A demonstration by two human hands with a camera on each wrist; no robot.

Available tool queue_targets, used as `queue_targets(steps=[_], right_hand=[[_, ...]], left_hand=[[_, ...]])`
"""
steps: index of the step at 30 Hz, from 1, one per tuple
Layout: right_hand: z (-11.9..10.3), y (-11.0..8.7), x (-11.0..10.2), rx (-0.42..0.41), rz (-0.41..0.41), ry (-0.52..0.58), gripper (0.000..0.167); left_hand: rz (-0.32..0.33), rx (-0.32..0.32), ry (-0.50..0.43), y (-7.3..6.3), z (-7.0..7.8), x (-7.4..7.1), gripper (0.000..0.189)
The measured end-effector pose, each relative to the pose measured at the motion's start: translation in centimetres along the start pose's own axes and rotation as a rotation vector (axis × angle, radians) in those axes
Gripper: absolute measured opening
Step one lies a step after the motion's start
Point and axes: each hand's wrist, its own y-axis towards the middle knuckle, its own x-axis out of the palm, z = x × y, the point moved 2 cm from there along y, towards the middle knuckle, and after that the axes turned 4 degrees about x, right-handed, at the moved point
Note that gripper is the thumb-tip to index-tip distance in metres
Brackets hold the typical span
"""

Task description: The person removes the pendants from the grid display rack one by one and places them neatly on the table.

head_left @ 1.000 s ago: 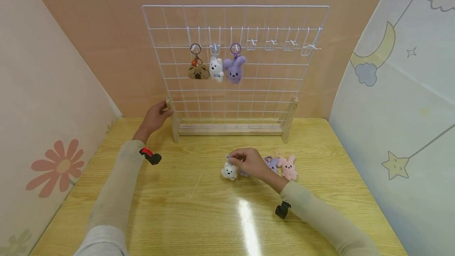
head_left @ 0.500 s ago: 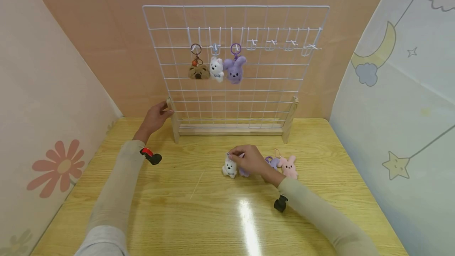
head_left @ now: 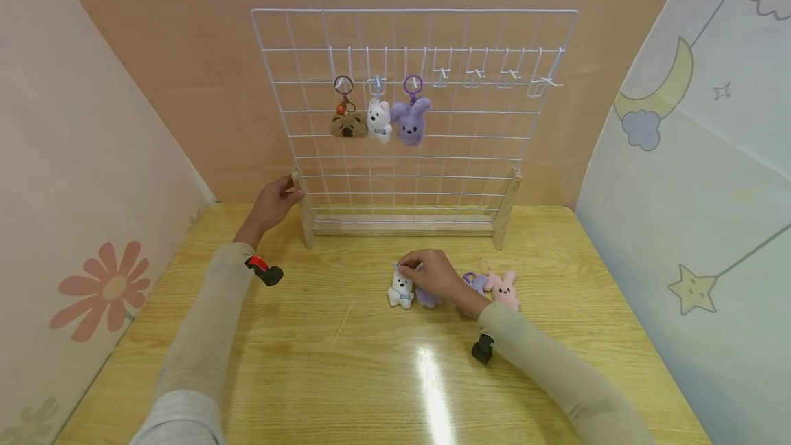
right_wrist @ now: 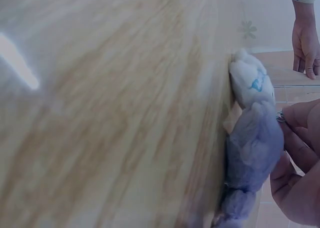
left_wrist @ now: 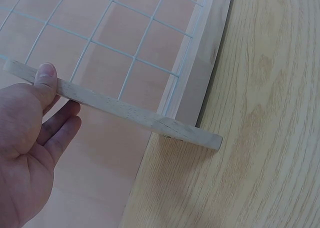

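Observation:
On the left, my left hand (head_left: 272, 204) grips the wooden upright (left_wrist: 125, 110) of a white wire grid rack (head_left: 408, 156), thumb on one side and fingers on the other. My right hand (head_left: 434, 275) is low over the table and pinches the top of a white plush dog keychain (head_left: 401, 291). In the right wrist view a small metal clasp (right_wrist: 280, 116) shows at its fingertips. Beside the dog lies a purple plush keychain (right_wrist: 255, 148), partly hidden by the hand in the head view. Another purple plush keychain (head_left: 476, 283) and a pink bunny keychain (head_left: 506, 290) lie to the right.
From the rack's left hooks hang a brown plush keychain (head_left: 349, 125), a white dog keychain (head_left: 379, 121) and a purple bunny keychain (head_left: 410, 121). Several bare white hooks (head_left: 475, 75) continue rightward. Fabric-covered walls surround the wooden table (head_left: 296, 362).
The white dog has turned more upright under the right hand, its blue tag now showing. The right wrist has shifted slightly left and up. The left hand keeps its grip on the upright.

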Motion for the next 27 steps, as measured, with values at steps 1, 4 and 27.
queue_targets(steps=[1, 4, 27], right_hand=[[0.1, 0.1, 0.1, -0.001, -0.002, -0.001, 0.015], [0.3, 0.2, 0.2, -0.006, -0.008, 0.003, 0.015], [-1.7, 0.3, -3.8, -0.037, 0.021, -0.084, 0.024]], left_hand=[[0.000, 0.001, 0.001, 0.0, 0.0, 0.0, 0.060], [0.000, 0.001, 0.007, 0.1, 0.0, 0.0, 0.060], [-0.010, 0.013, 0.036, 0.1, 0.0, 0.0, 0.060]])
